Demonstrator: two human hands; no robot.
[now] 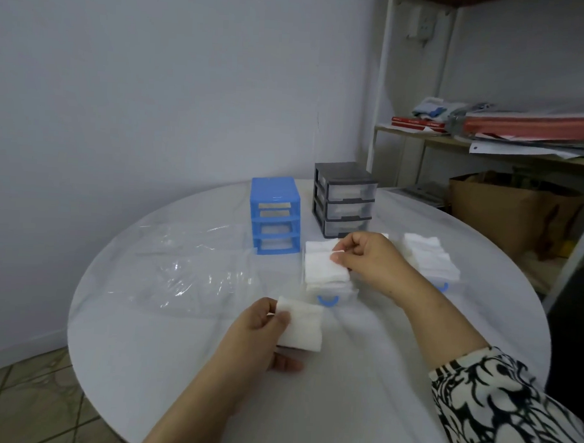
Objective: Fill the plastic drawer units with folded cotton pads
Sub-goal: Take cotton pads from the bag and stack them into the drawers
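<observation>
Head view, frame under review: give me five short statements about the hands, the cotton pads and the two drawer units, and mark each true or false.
1. The left hand holds a folded cotton pad. True.
2. The right hand rests flat on the bare table. False: it pinches the top pad of the stack in a clear drawer with a blue handle.
3. The blue drawer unit stands left of the grey drawer unit. True.
4. The grey unit's drawers are all pulled out. False: all three sit in the frame.
5. A second pile of pads lies right of the right hand. True.
</observation>
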